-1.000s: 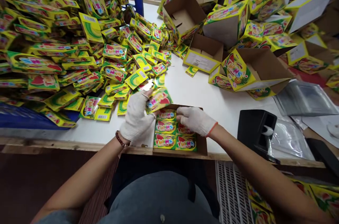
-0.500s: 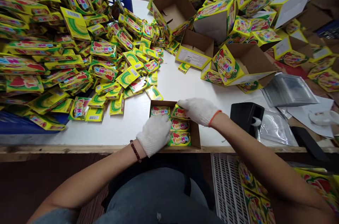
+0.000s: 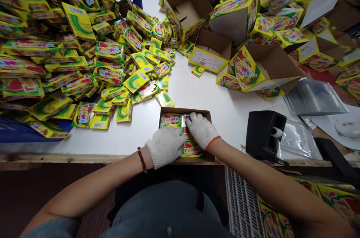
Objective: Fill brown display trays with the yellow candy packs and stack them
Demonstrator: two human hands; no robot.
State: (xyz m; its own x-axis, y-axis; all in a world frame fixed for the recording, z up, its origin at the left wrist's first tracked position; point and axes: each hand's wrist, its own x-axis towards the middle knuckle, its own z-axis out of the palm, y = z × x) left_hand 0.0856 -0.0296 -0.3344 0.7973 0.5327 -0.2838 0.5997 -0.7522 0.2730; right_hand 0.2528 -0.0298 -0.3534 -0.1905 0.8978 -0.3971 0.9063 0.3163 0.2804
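Note:
An open brown-sided carton (image 3: 185, 110) stands at the table's front edge, with small yellow-green TWINS packs (image 3: 191, 149) lying in rows inside it. My left hand (image 3: 166, 146), in a white knit glove, lies over the carton's left side, its fingers stretched across the packs. In a matching glove with an orange cuff, my right hand (image 3: 201, 129) reaches into the carton's far right part. Its fingers are curled down on a small TWINS pack there, mostly hidden beneath them. Another pack (image 3: 171, 119) shows face up in the far left corner.
A large heap of TWINS packs (image 3: 108, 48) covers the table's left side. Open display cartons (image 3: 244, 67) are piled at the back right. On the right are a black tape dispenser (image 3: 263, 133) and clear plastic sheets (image 3: 316, 95). A white crate (image 3: 243, 196) is below the table edge.
My right hand has moved down and slightly inward, bringing the pack it held from above the far right rim into the carton. My left hand has shifted slightly right over the packs.

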